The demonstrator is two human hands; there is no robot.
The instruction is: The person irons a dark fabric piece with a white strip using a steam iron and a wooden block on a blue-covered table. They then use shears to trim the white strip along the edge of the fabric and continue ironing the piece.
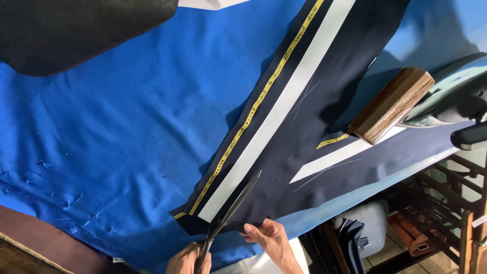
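- The left hand (pixel 186 259) was at the bottom edge of the picture, with its fingers wrapped around the handles of the dark scissors (pixel 231 210).
- The scissor blades lay open a little and pointed up along the dark blue cloth strip (pixel 314 101).
- The right hand (pixel 269 237) was just beside the scissors. Its fingers pinched the near end of the dark cloth strip.
- A white band (pixel 284 104) ran along the cloth, and a yellow measuring tape (pixel 253 104) lay beside it.
- The cloth rested on a bright blue table cover (pixel 111 137).
- A wooden block (pixel 391 105) sat on a second dark strip (pixel 385 157), off to the right.
- A black cloth (pixel 71 30) lay in the top left corner.
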